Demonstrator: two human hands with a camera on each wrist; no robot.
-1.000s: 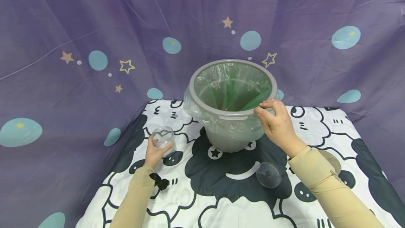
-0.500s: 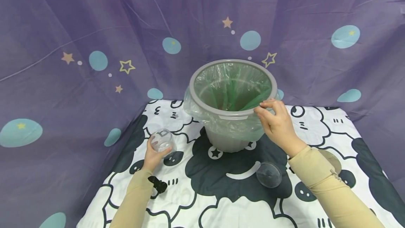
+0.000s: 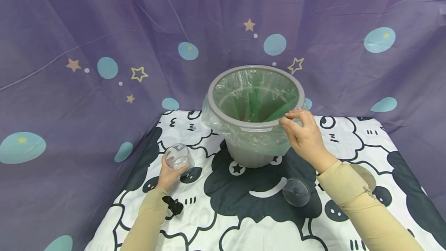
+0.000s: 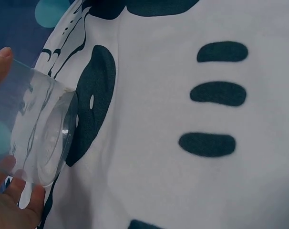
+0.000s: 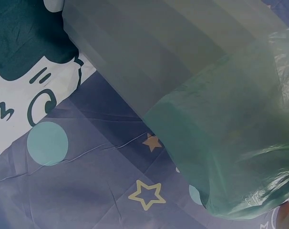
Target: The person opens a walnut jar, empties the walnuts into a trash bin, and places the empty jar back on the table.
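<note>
A clear plastic jar (image 3: 179, 158) is in my left hand (image 3: 169, 173), gripped round its side over the left of the cloth. The left wrist view shows the jar (image 4: 44, 129) tilted, its round base turned to the camera, with fingers (image 4: 20, 200) on its wall. A grey trash can (image 3: 249, 153) with a thin green liner (image 3: 223, 123) folded over its rim stands in the middle. My right hand (image 3: 306, 136) pinches the can's rim at the front right. In the right wrist view the liner (image 5: 221, 143) hides most of that hand.
A clear round lid (image 3: 296, 192) lies in front of the can. A flat beige round thing (image 3: 365, 175) shows partly behind the right sleeve. Something black (image 3: 173, 205) is at the left wrist. A purple curtain (image 3: 223, 18) hangs behind the patterned cloth (image 3: 265, 231).
My left hand has tilted the jar and drawn it slightly down toward me. The right hand and the trash can stay as they were.
</note>
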